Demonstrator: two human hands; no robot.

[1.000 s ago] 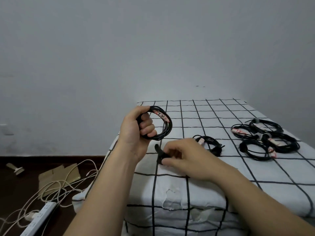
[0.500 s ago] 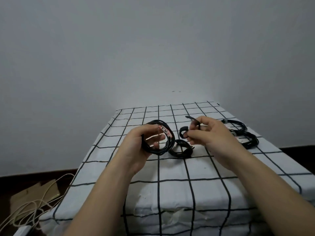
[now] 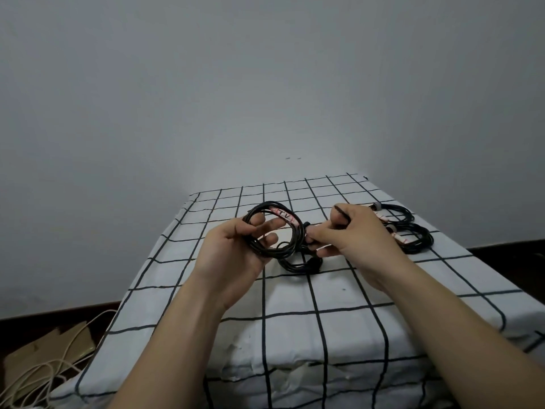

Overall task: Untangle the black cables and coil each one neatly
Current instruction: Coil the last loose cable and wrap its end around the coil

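Left hand (image 3: pixel 233 255): grip curled through a coiled black cable (image 3: pixel 265 204), held raised over the bench (image 3: pixel 339 326); thumb and fingers close on its loops.
Tag (image 3: pixel 284 215): white, lettered "TV", on the coil's upper arc.
Right hand (image 3: pixel 356 240): grip pinching a black strip (image 3: pixel 342 212) just beside the coil's right edge.
Under the hands: a second black coil (image 3: pixel 298 267) lies on the checked cloth, partly hidden.
Behind the right hand: two more coils (image 3: pixel 418 240), partly blocked by it.
Floor, left: cardboard (image 3: pixel 50 352) and pale cords (image 3: pixel 35 376).
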